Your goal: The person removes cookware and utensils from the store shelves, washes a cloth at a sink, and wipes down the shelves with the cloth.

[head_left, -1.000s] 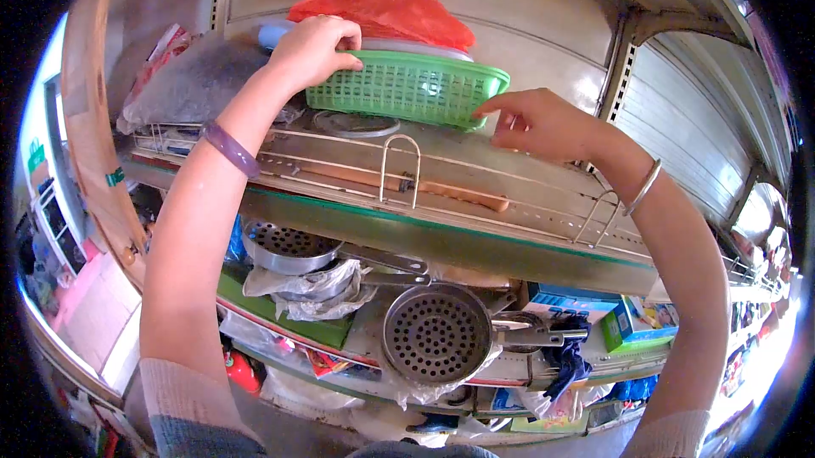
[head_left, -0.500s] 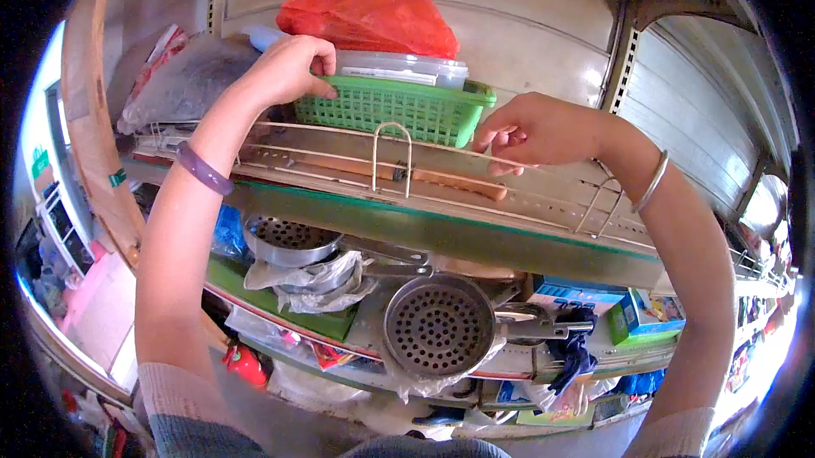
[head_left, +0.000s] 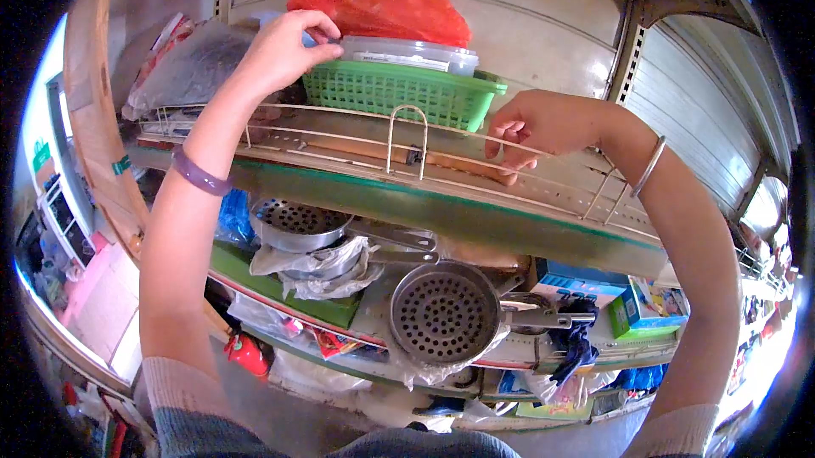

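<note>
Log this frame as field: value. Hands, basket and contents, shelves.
left_hand: at left end of clear plastic container; contact unclear
right_hand: fingers curled, beside right end of green openwork basket; grip unclear
wrists: purple bangle left, silver bangle right
basket: on upper shelf, behind wire rail
container: rises above basket rim
above_container: red plastic bag
shelf_front: wooden rod, lying lengthwise
lower_shelf: perforated pan, handle pointing right
</note>
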`<state>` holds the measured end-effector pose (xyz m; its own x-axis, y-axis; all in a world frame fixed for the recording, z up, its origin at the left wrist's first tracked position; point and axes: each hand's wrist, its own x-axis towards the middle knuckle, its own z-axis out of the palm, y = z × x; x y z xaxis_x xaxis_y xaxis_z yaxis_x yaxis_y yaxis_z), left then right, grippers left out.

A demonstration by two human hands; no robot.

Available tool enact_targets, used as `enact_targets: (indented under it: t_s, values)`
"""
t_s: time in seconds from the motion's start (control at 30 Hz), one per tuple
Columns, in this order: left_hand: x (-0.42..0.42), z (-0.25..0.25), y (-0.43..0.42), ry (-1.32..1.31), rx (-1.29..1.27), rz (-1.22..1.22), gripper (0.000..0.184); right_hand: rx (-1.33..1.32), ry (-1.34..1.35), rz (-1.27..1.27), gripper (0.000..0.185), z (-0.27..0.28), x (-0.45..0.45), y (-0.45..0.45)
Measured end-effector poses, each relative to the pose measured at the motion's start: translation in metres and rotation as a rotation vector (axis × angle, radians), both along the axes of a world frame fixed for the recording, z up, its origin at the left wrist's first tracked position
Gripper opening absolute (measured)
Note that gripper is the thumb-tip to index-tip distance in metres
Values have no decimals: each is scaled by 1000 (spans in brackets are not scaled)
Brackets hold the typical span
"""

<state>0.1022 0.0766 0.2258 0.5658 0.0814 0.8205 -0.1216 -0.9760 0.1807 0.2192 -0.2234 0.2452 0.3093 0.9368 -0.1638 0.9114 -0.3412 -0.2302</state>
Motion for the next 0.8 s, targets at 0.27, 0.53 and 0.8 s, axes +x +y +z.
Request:
enact_targets:
  t_s: [0.27,0.53,0.8]
  values:
    - [-27,-6,-20,-291,-108,-201,12,-114,55,-62,21,-6,9,9]
    - [-63,-23,-36,-384,-56,-222,7,248,-225,4,26,7,-1,-9]
    - [-82,-55,-54,-430,-191,-390,6,544,-324,-147,19,19,-30,-89]
